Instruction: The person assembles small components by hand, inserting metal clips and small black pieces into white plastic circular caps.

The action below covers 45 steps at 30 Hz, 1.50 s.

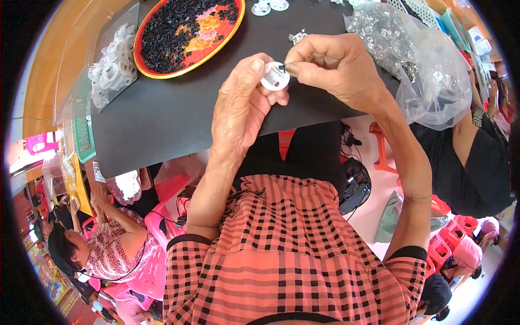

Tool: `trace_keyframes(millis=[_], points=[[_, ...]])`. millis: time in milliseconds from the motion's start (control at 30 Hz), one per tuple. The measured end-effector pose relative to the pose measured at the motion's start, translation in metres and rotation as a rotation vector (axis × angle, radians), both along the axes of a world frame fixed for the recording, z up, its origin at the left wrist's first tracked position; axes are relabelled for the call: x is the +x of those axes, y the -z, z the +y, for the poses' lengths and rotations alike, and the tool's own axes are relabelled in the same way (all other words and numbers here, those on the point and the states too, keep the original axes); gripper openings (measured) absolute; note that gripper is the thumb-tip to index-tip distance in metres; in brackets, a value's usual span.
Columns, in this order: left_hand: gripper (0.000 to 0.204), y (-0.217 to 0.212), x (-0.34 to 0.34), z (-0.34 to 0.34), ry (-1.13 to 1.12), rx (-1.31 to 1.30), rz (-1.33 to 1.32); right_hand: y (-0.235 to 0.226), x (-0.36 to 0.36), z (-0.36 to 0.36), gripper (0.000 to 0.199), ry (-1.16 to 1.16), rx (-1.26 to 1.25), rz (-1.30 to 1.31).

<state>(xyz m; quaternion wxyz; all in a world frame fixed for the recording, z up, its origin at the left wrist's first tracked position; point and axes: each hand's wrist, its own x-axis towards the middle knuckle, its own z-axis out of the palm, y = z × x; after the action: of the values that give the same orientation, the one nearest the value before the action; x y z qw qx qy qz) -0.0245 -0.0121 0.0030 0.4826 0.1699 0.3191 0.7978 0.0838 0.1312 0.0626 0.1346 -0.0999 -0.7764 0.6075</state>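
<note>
Bags come first at the left edge of the dark worktop (179,116): a clear plastic bag of white rings (111,65) lies near the corner. Just to its right sits a round red-rimmed tray (162,73) heaped with small black parts over a flowered pattern. Near the middle of the view, the left hand (241,108) rises above the worktop's near edge, thumb and curled fingers pinching a small white round plastic piece (275,76) by its rim. Touching that piece from the right, the right hand (336,67) has its thumb and forefinger pressed together on a tiny metal bit (286,67), held against the top of the white piece; its other fingers are folded in. A few small metal bits (297,37) lie loose on the worktop just behind the hands, and two more white pieces (270,6) rest at the far edge. Farther right, a large clear bag of shiny metal parts (417,59) slumps over the worktop's right end. Other people sit at the lower left and far right.
</note>
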Motion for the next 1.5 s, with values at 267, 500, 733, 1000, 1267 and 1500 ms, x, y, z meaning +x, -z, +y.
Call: trace_keyframes(millis=[267, 500, 733, 1000, 1267, 1500], points=[[0.032, -0.004, -0.003, -0.005, 0.083, -0.015, -0.078, 0.007, -0.004, 0.004, 0.012, 0.005, 0.099, -0.048], [0.030, 0.001, -0.003, -0.004, 0.095, 0.038, -0.046, 0.006, -0.004, 0.004, 0.012, 0.022, 0.068, 0.006], [0.031, 0.002, -0.003, -0.005, 0.053, 0.070, 0.024, -0.005, 0.001, 0.009, 0.008, 0.025, 0.232, -0.063], [0.030, 0.005, 0.001, -0.004, 0.072, 0.082, 0.061, -0.012, -0.001, 0.006, 0.010, -0.041, 0.279, -0.092], [0.027, 0.007, 0.006, -0.001, 0.024, 0.059, 0.075, -0.007, -0.003, 0.003, 0.016, 0.036, 0.488, -0.093], [0.028, 0.008, 0.007, 0.000, 0.007, 0.043, 0.076, -0.011, -0.005, 0.005, 0.017, 0.043, 0.481, -0.126]])
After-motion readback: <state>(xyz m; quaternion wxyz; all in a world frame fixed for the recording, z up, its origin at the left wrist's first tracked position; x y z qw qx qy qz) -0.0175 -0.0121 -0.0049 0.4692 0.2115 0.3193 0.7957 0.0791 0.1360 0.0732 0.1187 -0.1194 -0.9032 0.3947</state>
